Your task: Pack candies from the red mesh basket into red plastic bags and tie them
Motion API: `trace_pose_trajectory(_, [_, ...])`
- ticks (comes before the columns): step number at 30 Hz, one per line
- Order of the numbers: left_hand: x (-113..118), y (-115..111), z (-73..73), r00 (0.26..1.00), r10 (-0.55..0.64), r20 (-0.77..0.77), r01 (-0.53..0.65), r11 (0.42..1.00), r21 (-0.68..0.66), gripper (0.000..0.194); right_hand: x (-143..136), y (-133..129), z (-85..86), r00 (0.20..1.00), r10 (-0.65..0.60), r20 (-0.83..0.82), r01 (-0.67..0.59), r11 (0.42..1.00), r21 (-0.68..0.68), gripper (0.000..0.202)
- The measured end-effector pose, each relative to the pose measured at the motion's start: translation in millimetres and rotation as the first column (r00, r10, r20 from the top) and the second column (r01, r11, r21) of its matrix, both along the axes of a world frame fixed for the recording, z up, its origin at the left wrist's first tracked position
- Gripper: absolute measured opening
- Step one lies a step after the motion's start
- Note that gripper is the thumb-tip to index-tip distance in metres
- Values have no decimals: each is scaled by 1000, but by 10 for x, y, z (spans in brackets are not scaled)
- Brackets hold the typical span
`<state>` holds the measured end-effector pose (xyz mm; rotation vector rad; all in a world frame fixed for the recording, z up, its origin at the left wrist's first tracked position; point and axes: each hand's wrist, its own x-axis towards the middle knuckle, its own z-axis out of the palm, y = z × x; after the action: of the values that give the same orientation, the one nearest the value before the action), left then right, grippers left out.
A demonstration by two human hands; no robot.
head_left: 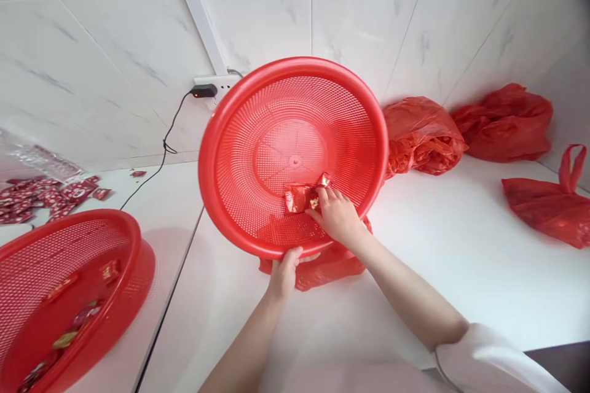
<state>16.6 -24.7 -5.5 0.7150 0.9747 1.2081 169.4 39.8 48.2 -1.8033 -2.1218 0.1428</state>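
A round red mesh basket [292,66] is tilted so its inside faces me. My left hand [286,270] grips the basket's near rim from below, its thumb on the edge. My right hand [337,212] reaches inside with fingers closed on small shiny wrapped packets [324,180]. Beside those fingers, a red packet [297,198] lies against the mesh wall. Under the basket's near edge a red plastic bag [329,267] rests on the white table.
Another red basket [133,233] at the left holds several packets. Behind it lie many red packets [23,196] and a black cable [165,147] running from a wall socket. Red plastic bags [424,135], [507,123] stand along the wall; a tied bag [548,202] sits far right.
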Motion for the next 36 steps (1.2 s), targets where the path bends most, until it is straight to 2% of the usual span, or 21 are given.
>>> trace_pose_trajectory(2, [30, -36, -19, 999, -50, 9, 50, 999, -9, 36, 15, 36, -48, 997, -9, -82, 5, 999, -49, 38])
trace_pose_trajectory(5, [1, -5, -17, 999, -27, 27, 26, 999, 18, 35, 126, 88, -44, 918, 12, -397, -38, 998, -57, 44])
trace_pose_trajectory(7, [-38, 46, -5, 999, 20, 30, -21, 999, 33, 37, 212, 118, -8, 779, 30, -627, -84, 995, -57, 40])
trace_pose_trajectory(9, [-71, 96, 11, 997, 71, 29, -72, 997, 39, 40, 281, 140, 35, 576, 30, -817, -196, 975, -102, 35])
trace_pose_trajectory(11, [-91, 133, 28, 992, 121, 39, -122, 992, 40, 46, 334, 154, 78, 404, 0, -915, -310, 941, -137, 34])
trace_pose_trajectory(12, [-98, 147, 36, 989, 140, 48, -142, 989, 40, 48, 358, 159, 97, 368, -8, -930, -336, 931, -141, 33])
trace_pose_trajectory(17, [-133, 201, 43, 974, 210, 81, -215, 975, 53, 45, 467, 160, 172, 415, 57, -908, -365, 925, -108, 28])
trace_pose_trajectory(20, [-157, 232, 22, 956, 281, 83, -286, 956, 60, 31, 500, 131, 191, 404, 62, -912, -457, 878, -143, 22])
trace_pose_trajectory(22, [-170, 250, 16, 940, 329, 86, -335, 940, 61, 25, 500, 95, 196, 485, 133, -864, -554, 811, -187, 17])
trace_pose_trajectory(24, [-183, 266, 21, 925, 367, 95, -374, 925, 63, 24, 486, 52, 200, 611, 265, -746, -619, 748, -241, 13])
trace_pose_trajectory(25, [-191, 273, 27, 918, 383, 101, -390, 919, 62, 24, 475, 31, 205, 668, 325, -670, -625, 734, -266, 14])
trace_pose_trajectory(27, [-209, 284, 46, 906, 410, 105, -417, 907, 54, 21, 449, -7, 223, 764, 380, -521, -577, 763, -290, 20])
trace_pose_trajectory(29, [-220, 286, 64, 901, 422, 99, -427, 904, 38, 21, 418, -32, 254, 831, 365, -419, -492, 834, -250, 21])
trace_pose_trajectory(33, [-166, 239, 71, 918, 388, 88, -392, 919, 34, 26, 336, -47, 289, 869, 326, -373, -373, 926, -59, 18])
trace_pose_trajectory(36, [-73, 160, 31, 949, 306, 76, -309, 950, 40, 29, 260, -28, 196, 939, 294, -177, -293, 956, 30, 29])
